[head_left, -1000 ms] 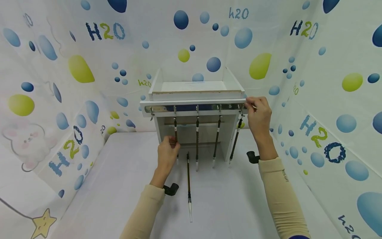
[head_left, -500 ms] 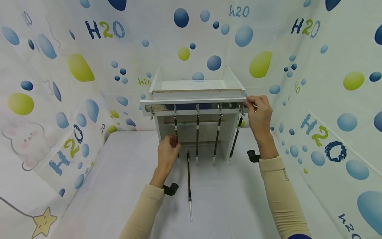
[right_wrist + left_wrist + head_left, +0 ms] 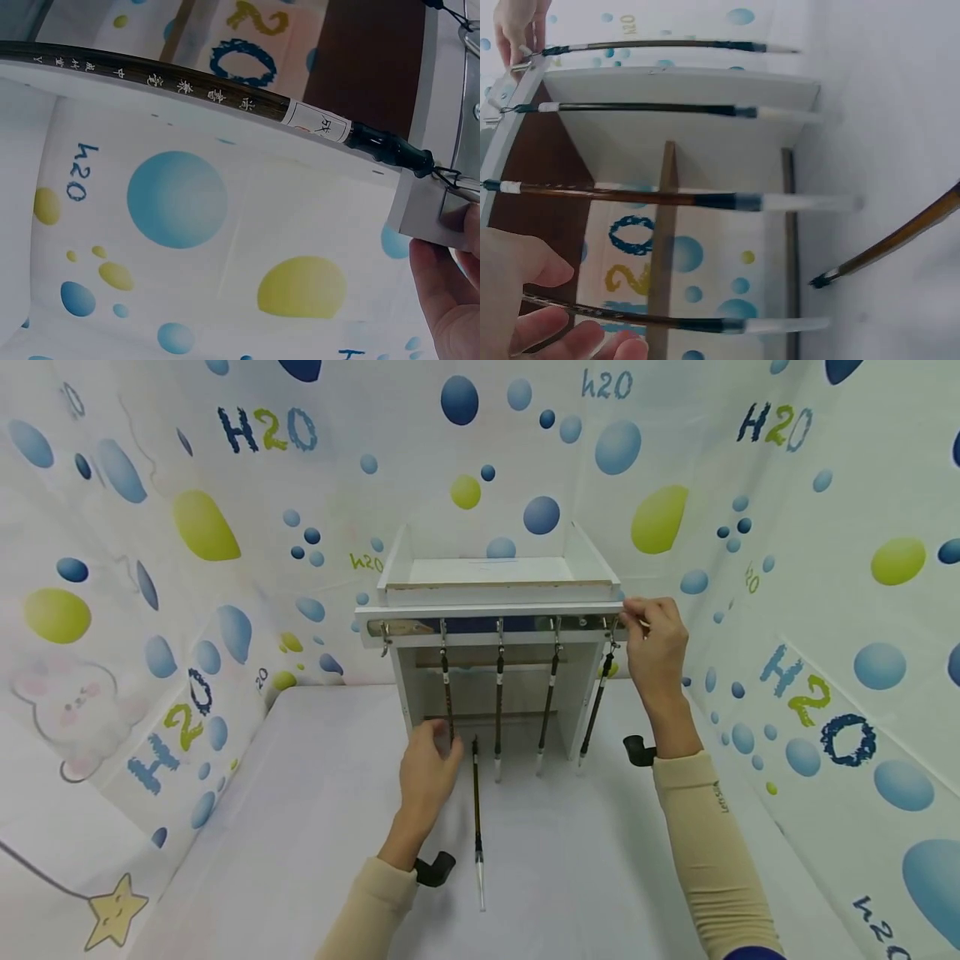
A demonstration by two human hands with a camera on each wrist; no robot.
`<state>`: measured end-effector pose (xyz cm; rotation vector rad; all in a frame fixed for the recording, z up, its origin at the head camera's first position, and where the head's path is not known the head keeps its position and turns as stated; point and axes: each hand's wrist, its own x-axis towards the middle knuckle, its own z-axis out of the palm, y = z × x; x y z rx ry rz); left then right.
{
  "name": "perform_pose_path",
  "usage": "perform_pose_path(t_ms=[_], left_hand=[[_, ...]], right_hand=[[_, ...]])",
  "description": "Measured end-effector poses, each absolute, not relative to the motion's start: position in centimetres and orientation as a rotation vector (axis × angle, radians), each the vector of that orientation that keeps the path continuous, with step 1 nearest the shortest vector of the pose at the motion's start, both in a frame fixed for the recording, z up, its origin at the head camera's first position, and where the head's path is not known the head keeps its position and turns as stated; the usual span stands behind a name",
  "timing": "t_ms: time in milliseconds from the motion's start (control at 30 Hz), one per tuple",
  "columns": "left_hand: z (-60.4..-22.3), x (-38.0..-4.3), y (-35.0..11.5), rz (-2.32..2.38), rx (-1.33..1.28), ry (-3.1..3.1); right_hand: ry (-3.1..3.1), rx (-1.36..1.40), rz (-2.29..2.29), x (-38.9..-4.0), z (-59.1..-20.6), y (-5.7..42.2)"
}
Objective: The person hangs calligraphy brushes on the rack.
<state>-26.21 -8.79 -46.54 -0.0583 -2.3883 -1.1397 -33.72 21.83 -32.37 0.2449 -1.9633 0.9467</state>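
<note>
Four calligraphy brushes hang tips down from hooks on the front rail of a white wooden rack [image 3: 491, 609]. My left hand [image 3: 426, 781] is beside the lower part of the leftmost hanging brush [image 3: 447, 685]. In the left wrist view, its thumb and fingers are spread apart, with the brush handle [image 3: 622, 315] passing between them. My right hand [image 3: 657, 643] pinches the right end of the rail, by the hook of the rightmost brush [image 3: 596, 702]. The right wrist view shows its fingers [image 3: 435, 274] at the rail's corner and white characters on that brush handle [image 3: 187, 84].
Another brush [image 3: 477, 802] with a clear-capped tip lies on the white table in front of the rack. A bare hook [image 3: 386, 639] is at the rail's left end. Patterned sheets [image 3: 817, 610] form walls behind and at both sides.
My left hand has let go of the leftmost brush; its fingers have spread and moved down slightly. My right hand has stayed on the rail's end.
</note>
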Motion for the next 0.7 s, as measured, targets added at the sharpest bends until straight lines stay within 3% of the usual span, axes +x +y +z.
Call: perform_pose_path(t_ms=[700], left_hand=[[-54.0, -25.5, -7.2, -1.239, 0.11, -2.581]], right_hand=[[-1.975, 0.239, 0.944, -33.7, -32.4, 21.8]])
